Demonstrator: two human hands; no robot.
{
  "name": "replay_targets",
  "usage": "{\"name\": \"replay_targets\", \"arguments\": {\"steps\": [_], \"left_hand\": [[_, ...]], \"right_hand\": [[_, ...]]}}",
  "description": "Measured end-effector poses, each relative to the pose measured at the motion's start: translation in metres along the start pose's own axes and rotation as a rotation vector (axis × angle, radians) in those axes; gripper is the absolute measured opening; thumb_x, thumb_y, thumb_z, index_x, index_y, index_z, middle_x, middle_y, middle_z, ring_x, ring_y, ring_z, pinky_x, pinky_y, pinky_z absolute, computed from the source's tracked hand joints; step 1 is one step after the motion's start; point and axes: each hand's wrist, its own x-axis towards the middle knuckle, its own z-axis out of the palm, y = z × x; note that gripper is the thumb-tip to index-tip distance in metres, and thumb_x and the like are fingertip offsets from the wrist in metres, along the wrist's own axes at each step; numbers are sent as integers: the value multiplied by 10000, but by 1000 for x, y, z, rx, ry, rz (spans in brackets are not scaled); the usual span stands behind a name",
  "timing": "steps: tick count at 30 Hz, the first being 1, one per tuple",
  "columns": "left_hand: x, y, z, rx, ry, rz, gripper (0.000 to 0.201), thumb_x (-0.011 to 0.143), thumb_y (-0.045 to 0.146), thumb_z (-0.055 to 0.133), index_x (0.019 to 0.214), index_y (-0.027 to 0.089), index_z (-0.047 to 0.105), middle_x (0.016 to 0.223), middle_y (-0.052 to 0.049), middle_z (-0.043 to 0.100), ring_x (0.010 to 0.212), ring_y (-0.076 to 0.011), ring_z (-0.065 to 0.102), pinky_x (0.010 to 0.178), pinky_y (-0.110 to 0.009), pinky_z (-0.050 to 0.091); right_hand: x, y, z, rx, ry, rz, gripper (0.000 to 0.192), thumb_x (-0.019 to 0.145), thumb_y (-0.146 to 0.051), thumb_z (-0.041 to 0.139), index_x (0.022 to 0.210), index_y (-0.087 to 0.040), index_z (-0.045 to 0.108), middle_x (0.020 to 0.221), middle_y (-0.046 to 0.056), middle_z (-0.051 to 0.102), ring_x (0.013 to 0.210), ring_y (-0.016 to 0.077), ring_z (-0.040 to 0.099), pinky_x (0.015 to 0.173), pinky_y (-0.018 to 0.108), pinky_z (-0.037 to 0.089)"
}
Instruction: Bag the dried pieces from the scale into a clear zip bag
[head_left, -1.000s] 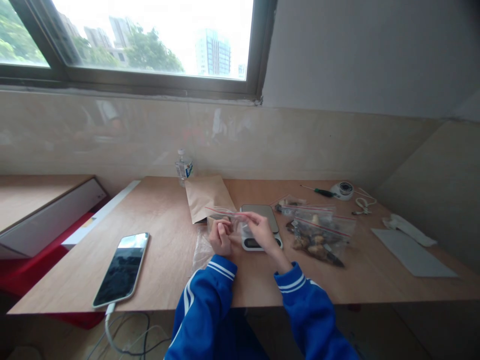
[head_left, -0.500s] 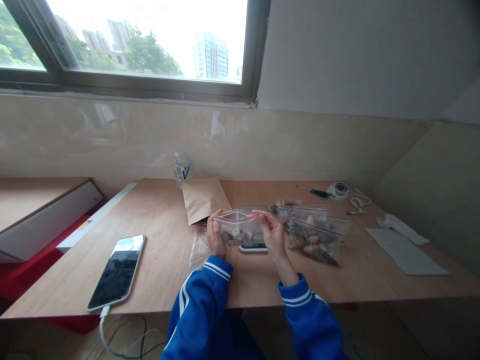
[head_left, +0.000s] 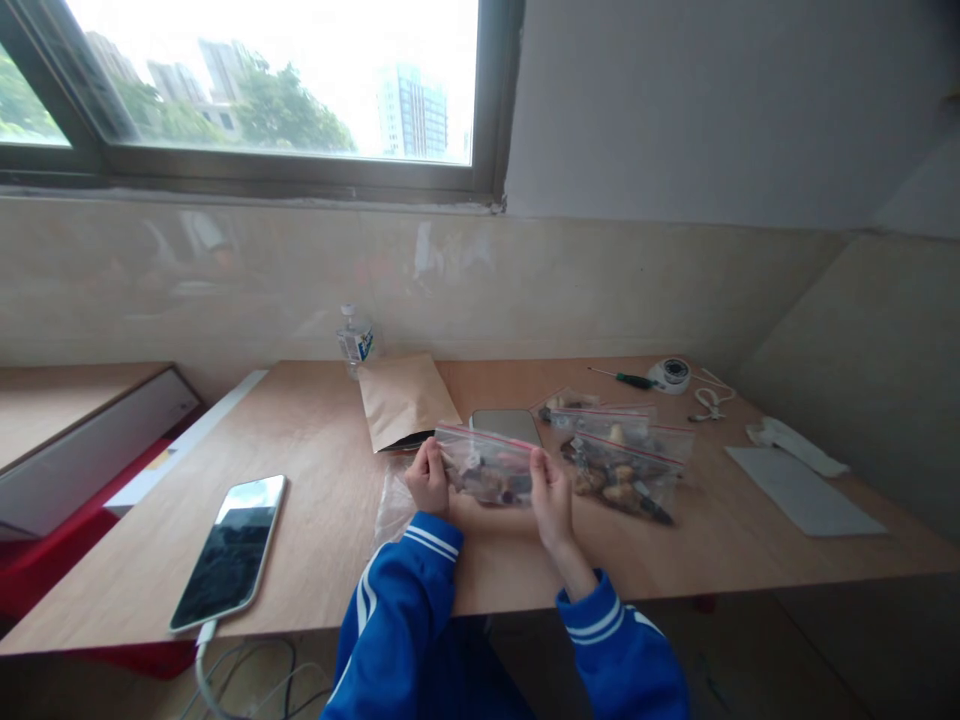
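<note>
A clear zip bag with a red seal strip and brown lumpy pieces inside is held between both hands, just above the wooden table. My left hand grips its left end and my right hand grips its right end. Behind the bag lies a flat grey scale, partly hidden. To the right rest other filled zip bags. A brown paper pouch lies just behind my left hand.
A phone on a white cable lies at the table's left front. A small water bottle stands by the wall. A screwdriver, a round tape roll, a grey sheet and a white cloth are at right.
Both hands lifted the filled zip bag from over the scale, turned it flat and drew it nearer to me. The right hand moved from the seal strip to the bag's right end.
</note>
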Motion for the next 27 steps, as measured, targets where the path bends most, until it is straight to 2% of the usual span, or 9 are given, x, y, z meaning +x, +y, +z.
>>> {"name": "replay_targets", "arguments": {"steps": [5,8,10,13,15,17,19,23,27], "left_hand": [[-2,10,0,15,-187,98,474,845,475,455,475,180,433,444,41,342,430,-76,324,454,-221,292],[-2,12,1,4,-283,73,477,843,470,469,472,169,480,439,34,375,433,-80,351,449,-224,298],[0,12,2,-28,-341,52,438,836,468,488,541,157,581,488,17,485,474,-95,440,483,-224,352],[2,11,4,-111,-393,0,360,829,459,512,789,155,699,738,-39,672,671,-152,597,622,-247,454],[3,11,4,-122,-479,-20,361,831,458,513,917,161,700,888,-64,698,762,-174,624,670,-263,473],[3,11,4,-72,-568,6,351,840,453,502,921,167,689,870,-56,696,739,-163,619,656,-255,466],[2,9,4,-1,-563,58,324,859,437,475,861,172,662,753,-25,668,667,-138,594,625,-236,444],[0,6,4,72,-423,122,301,890,414,416,788,184,580,623,15,582,563,-104,530,567,-212,402],[0,6,5,24,-464,96,291,887,423,430,833,185,589,681,5,620,596,-109,561,581,-210,421]], "right_hand": [[-5,6,-17,-87,-12,-31,465,834,-601,453,824,-196,681,770,72,726,735,238,678,700,345,533],[-7,14,-27,-114,77,-16,481,850,-603,417,809,-193,666,697,70,716,669,238,673,682,357,529],[-7,21,-33,-132,73,1,485,857,-595,411,832,-184,667,696,77,715,668,243,673,690,370,527],[-5,27,-38,-167,69,-23,523,875,-590,375,896,-170,686,825,103,726,821,259,674,805,400,508],[-5,30,-39,-199,44,-72,543,881,-591,354,965,-174,690,960,109,713,955,261,645,881,411,478],[-5,31,-41,-218,-9,-113,530,882,-585,364,996,-182,687,1029,107,696,1003,258,626,894,406,474],[-5,31,-43,-206,8,-112,530,881,-585,369,922,-171,697,941,113,712,926,254,649,832,384,503],[0,30,-44,-125,107,0,550,849,-644,360,706,-182,621,592,60,660,580,213,636,559,311,507],[9,28,-46,-180,195,-20,566,793,-701,397,592,-193,545,525,28,606,469,166,551,483,272,436]]}}
